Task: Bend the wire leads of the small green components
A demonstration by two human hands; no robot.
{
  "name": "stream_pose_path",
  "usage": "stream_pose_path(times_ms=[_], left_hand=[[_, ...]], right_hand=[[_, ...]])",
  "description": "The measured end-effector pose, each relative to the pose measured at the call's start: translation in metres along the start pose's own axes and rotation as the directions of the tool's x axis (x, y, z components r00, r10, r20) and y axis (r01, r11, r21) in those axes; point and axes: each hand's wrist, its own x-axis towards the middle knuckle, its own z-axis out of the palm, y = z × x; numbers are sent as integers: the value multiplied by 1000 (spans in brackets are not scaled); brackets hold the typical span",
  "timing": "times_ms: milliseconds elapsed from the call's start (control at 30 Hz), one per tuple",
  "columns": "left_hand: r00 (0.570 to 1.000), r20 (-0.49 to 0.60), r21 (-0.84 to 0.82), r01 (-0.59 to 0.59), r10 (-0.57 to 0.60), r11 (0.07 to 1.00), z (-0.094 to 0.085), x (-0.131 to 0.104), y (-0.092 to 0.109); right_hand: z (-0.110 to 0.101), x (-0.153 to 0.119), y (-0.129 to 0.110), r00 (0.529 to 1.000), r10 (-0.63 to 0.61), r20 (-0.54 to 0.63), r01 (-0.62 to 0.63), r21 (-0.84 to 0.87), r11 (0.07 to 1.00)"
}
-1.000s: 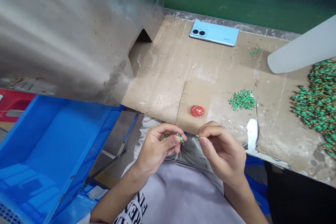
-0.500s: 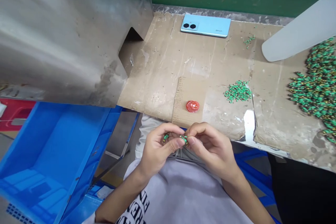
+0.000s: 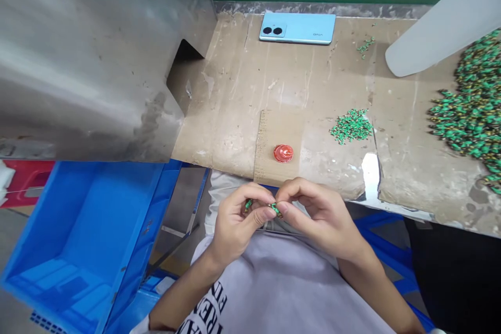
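Green pieces point(image 3: 275, 210) | left hand point(image 3: 237, 221): gripping | right hand point(image 3: 319, 216): pinching | blue bin point(image 3: 104, 219) beside table point(image 3: 230, 120)

Green pieces point(image 3: 275, 210), seemingly pinched between left hand point(image 3: 239, 222) and right hand point(image 3: 317, 215).

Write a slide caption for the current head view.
Two hands pinch small green pieces above the lap.

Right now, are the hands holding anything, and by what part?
Yes: the left hand and right hand pinch small green pieces between thumbs and fingertips. Which part of each piece is gripped cannot be told.
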Motion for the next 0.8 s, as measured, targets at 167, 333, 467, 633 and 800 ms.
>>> stream_pose_path(times_ms=[167,333,467,633,800], left_hand=[[1000,22,-34,16,-15,999,-1,-2,-4],[999,40,-33,3,-2,999,-3,-4,-7],[999,53,-41,11,-9,999,-2,-4,-7],[998,49,-57,49,-46,997,-2,-5,-9],[994,59,-67,95,-91,993,-2,-7,-10]], right_hand=[[-4,4,-5,998,25,50,-24,-16,1000],[-7,6,-9,996,31,78,-27,-45,999],[-9,3,-12,995,35,90,-28,-76,997],[-10,1,-13,996,21,86,-12,-110,994],[-12,0,-14,995,-13,98,28,-158,987]])
